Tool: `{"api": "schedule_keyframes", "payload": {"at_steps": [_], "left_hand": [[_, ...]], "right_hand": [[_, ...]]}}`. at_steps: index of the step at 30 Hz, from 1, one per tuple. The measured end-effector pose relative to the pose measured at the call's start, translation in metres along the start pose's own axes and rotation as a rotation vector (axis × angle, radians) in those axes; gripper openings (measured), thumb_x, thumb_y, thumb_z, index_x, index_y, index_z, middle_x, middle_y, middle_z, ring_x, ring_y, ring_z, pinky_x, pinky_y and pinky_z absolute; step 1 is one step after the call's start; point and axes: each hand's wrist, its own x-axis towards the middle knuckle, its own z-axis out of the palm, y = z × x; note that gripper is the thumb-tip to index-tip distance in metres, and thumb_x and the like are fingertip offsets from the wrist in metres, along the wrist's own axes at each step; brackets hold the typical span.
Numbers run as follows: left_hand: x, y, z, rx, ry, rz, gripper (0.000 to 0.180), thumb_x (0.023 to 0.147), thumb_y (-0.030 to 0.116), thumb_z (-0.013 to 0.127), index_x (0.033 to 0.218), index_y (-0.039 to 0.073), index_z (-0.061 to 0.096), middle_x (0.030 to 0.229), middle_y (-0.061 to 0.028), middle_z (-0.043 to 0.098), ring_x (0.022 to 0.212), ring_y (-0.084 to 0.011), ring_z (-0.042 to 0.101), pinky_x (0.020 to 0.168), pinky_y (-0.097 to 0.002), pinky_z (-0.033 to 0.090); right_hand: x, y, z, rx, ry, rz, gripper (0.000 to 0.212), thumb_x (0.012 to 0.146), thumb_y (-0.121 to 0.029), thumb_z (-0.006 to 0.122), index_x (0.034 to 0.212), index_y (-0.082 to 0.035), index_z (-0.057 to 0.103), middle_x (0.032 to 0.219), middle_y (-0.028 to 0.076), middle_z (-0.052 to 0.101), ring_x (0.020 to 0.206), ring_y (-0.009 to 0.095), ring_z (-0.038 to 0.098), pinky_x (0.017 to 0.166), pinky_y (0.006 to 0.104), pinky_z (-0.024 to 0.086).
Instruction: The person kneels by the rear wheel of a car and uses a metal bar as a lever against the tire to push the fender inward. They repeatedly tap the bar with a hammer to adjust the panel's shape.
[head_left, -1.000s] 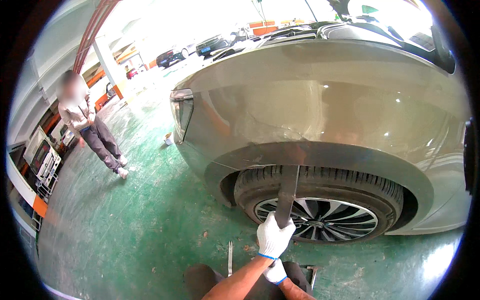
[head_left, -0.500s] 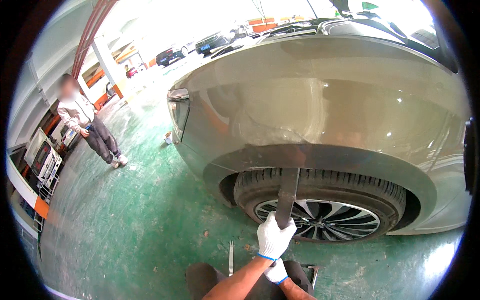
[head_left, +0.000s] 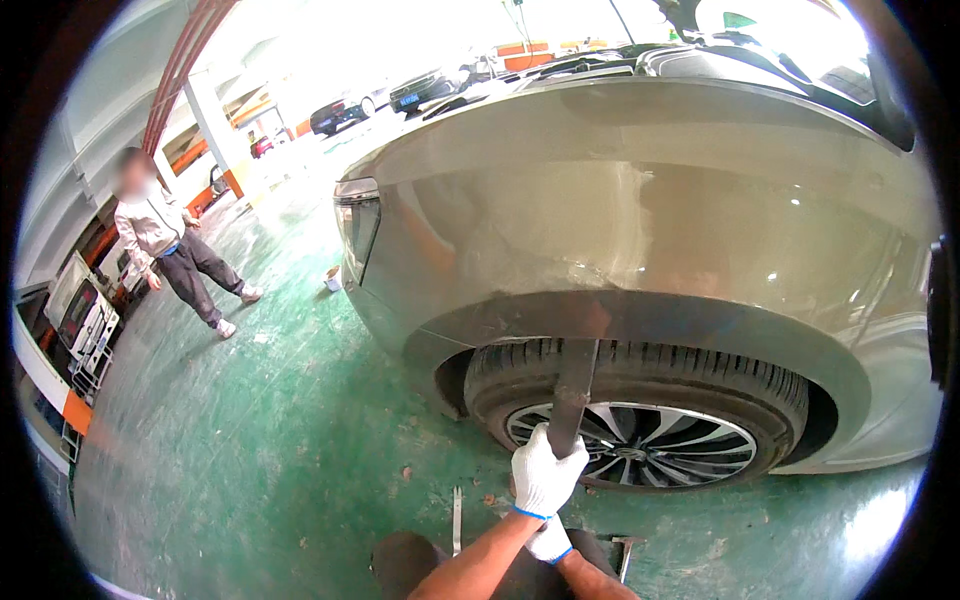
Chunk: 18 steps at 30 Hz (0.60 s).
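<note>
Both my hands wear white knitted gloves with blue cuffs. My left hand (head_left: 547, 475) wraps round a long, dark flat pry bar (head_left: 572, 395). Just below it, my right hand (head_left: 550, 541) is closed round the bar's lower end, partly hidden by my left forearm. The bar rises in front of the tyre (head_left: 690, 375), and its upper end disappears behind the lip of the wheel arch (head_left: 500, 318). Above that lip, the beige car fender (head_left: 560, 220) shows a crease and scuffed paint.
A forked metal strip (head_left: 457, 520) lies on the green floor (head_left: 300, 440) left of my knees. A T-shaped tool (head_left: 626, 555) lies by my right knee. Beyond the headlight (head_left: 358, 225) stands a small can (head_left: 333, 279). Another person (head_left: 165, 235) stands at the left.
The person at the left has shifted their feet wider apart and lowered a hand. My hands and the bar stay almost in place; the view has tilted slightly.
</note>
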Motion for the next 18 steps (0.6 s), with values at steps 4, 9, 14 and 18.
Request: {"api": "schedule_keyframes", "payload": {"at_steps": [4,9,14,18], "left_hand": [[-0.002,0.000,-0.001,0.022,0.013,-0.016,0.028,0.079,0.026,0.076,0.091,0.004,0.065,0.076,-0.0194,0.071,0.074,-0.0395,0.072,0.067,-0.0465,0.057],[-0.003,-0.001,-0.006,0.010,-0.032,-0.018,0.029,0.079,0.026,0.075,0.093,0.003,0.064,0.076,-0.0189,0.072,0.075,-0.0392,0.072,0.068,-0.0467,0.057],[0.002,-0.003,-0.014,-0.028,-0.112,0.009,0.029,0.079,0.025,0.075,0.094,0.002,0.065,0.078,-0.0192,0.071,0.076,-0.0391,0.072,0.068,-0.0455,0.057],[0.005,-0.008,-0.017,-0.024,-0.130,0.038,0.030,0.079,0.025,0.075,0.094,0.001,0.065,0.078,-0.0197,0.071,0.076,-0.0391,0.072,0.069,-0.0448,0.057]], "right_hand": [[-0.009,-0.021,0.008,-0.152,0.013,-0.051,0.027,0.086,-0.008,0.072,0.110,0.002,0.071,0.101,0.013,0.076,0.096,0.015,0.069,0.086,0.0361,0.055],[-0.015,-0.012,0.003,-0.258,-0.045,0.038,0.021,0.085,-0.008,0.073,0.105,0.002,0.073,0.096,0.011,0.076,0.091,0.012,0.067,0.082,0.0346,0.056],[-0.016,-0.013,0.021,-0.137,0.019,0.098,0.018,0.085,-0.006,0.072,0.101,0.004,0.072,0.094,0.009,0.076,0.089,0.012,0.067,0.081,0.0345,0.056],[-0.010,-0.006,0.025,-0.138,0.040,0.052,0.020,0.085,-0.006,0.073,0.101,0.004,0.071,0.096,0.010,0.076,0.090,0.013,0.067,0.082,0.0348,0.056]]}}
